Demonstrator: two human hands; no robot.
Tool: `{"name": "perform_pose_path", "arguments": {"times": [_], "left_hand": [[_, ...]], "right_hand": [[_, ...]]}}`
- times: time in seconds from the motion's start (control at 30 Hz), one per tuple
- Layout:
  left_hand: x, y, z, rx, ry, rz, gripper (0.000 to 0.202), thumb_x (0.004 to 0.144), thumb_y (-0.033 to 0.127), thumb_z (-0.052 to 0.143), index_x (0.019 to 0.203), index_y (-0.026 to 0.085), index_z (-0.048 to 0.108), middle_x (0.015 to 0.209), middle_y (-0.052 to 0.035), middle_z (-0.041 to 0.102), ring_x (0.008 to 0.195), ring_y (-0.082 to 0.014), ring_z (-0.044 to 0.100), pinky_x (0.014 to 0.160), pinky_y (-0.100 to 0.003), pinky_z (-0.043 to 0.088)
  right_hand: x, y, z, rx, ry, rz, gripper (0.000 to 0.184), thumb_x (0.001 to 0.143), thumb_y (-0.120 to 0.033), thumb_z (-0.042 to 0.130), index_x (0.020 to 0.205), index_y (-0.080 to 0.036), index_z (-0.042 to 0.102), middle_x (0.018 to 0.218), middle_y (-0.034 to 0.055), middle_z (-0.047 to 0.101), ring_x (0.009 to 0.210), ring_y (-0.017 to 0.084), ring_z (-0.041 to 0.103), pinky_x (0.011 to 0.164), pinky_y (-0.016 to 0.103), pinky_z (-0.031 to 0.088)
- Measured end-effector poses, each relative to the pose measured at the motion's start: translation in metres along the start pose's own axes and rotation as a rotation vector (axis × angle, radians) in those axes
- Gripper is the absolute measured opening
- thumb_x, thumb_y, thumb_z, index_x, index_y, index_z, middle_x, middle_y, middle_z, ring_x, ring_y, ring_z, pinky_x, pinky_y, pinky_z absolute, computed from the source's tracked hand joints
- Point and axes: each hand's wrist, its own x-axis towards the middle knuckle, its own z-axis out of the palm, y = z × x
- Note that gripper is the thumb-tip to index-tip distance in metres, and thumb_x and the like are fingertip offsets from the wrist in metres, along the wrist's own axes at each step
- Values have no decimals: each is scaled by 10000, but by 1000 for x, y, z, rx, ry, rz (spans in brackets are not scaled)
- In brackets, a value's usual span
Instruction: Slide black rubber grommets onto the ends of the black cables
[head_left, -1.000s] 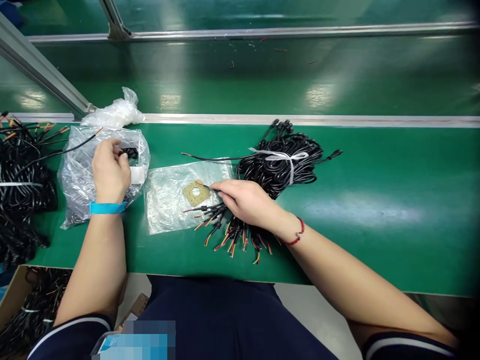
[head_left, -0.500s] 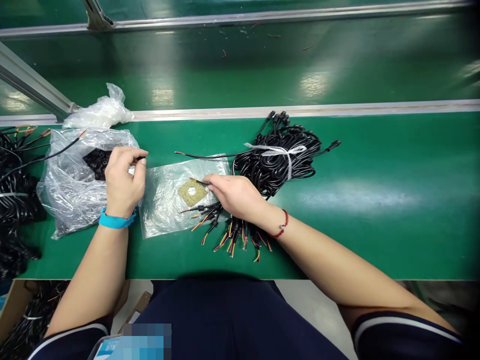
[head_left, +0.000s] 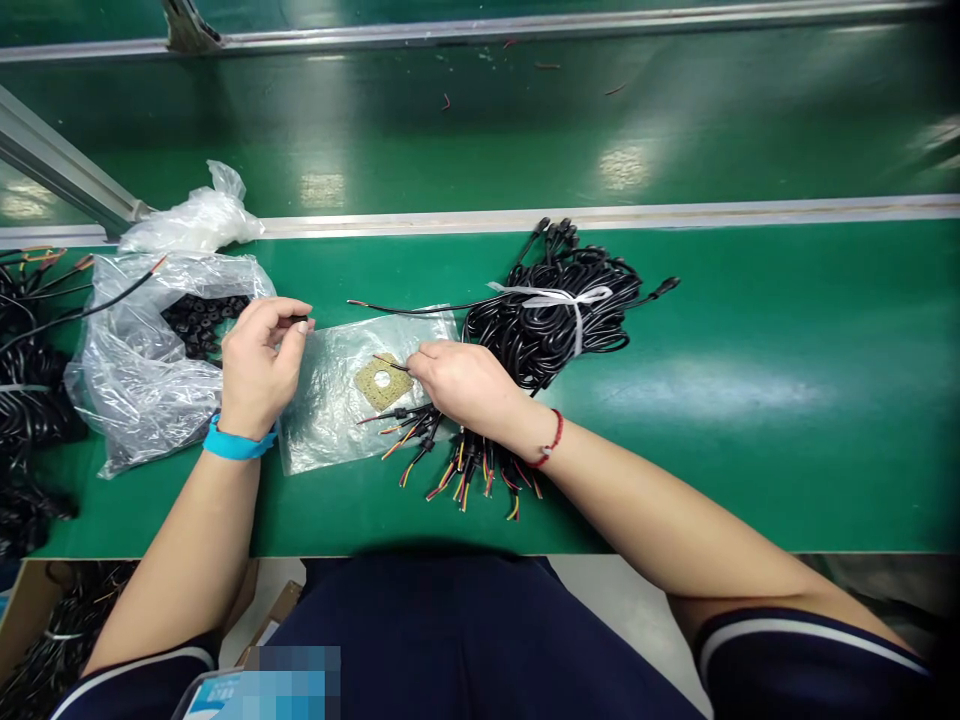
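My right hand (head_left: 469,385) pinches one black cable (head_left: 400,367) close to its stripped end, whose thin wires point left over a yellowish square pad with a round hole (head_left: 373,394). That pad lies on a flat clear plastic bag (head_left: 322,430). Beyond the hand is a bundle of black cables (head_left: 570,290) bound with a white tie, several coloured wire ends fanning toward me. My left hand (head_left: 262,360) is closed at the fingertips on a small black part (head_left: 298,319), mostly hidden. Just left of it, an open plastic bag (head_left: 150,400) holds many small black parts (head_left: 201,322).
Another heap of black cables (head_left: 34,400) lies at the far left. A knotted white plastic bag (head_left: 191,220) sits against the metal rail (head_left: 675,213) at the back. Below the table's left edge, a cardboard box (head_left: 30,610) contains more cables.
My left hand has shifted right, away from the bag of small black parts, uncovering more of them. My right hand keeps its pinch on the cable, nearly in place.
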Motion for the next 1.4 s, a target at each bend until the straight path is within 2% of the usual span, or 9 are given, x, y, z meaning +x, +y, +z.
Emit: {"name": "perform_pose_path", "arguments": {"times": [0.2,0.33,0.4,0.5,0.67,0.8,0.93,1.13,1.4], "left_hand": [[-4,12,9,-372,-82,-180,156,797,202,630,936,134,615,915,-58,696,791,-140,694,740,-263,569],[-4,19,9,-437,-132,-216,154,775,197,665,914,137,639,854,-44,699,642,-99,653,547,-187,521],[-5,20,10,-439,-140,-255,169,770,199,679,927,141,662,822,-33,699,608,-76,620,513,-161,487],[-7,23,12,-541,-147,-347,164,757,197,699,912,145,681,822,-26,699,626,-66,617,556,-152,498],[-10,33,17,-902,-212,-578,158,722,147,729,862,145,655,897,-46,719,744,-98,684,758,-201,558],[-11,40,17,-1008,-263,-662,169,713,132,746,853,148,652,892,-45,725,745,-91,690,747,-173,565],[-11,43,16,-1021,-297,-667,162,716,128,750,846,150,655,887,-35,724,736,-87,692,725,-155,568],[-12,43,18,-995,-342,-670,144,734,142,739,851,154,656,898,-30,720,733,-86,694,723,-156,573],[-13,43,16,-852,-340,-606,156,732,200,736,854,177,642,951,-55,712,740,-121,696,736,-240,598]], "right_hand": [[8,-4,-5,38,-79,110,248,896,-150,403,841,-129,644,787,82,673,632,155,562,524,299,235],[19,-10,-16,51,-183,215,249,857,-174,433,819,-135,676,785,104,694,621,173,576,514,293,233],[21,-11,-19,68,-189,237,243,846,-170,440,821,-141,680,776,98,690,617,169,570,521,288,243],[16,-8,-21,186,-71,262,239,867,-183,428,819,-160,661,787,61,678,644,148,557,547,276,278],[-1,-5,-18,568,366,251,152,868,-199,492,826,-162,633,754,9,627,658,103,519,607,236,371],[-5,-7,-14,634,597,184,148,873,-159,490,824,-148,629,712,4,592,610,88,485,584,223,383],[-5,-7,-12,632,626,163,151,881,-158,483,822,-161,621,698,-3,582,608,89,484,582,224,393],[-5,-6,-12,612,572,158,174,889,-171,468,827,-152,629,697,4,592,591,90,478,576,229,390],[-5,-5,-13,561,487,198,219,899,-177,420,821,-157,624,719,14,606,636,102,505,617,238,398]]}}
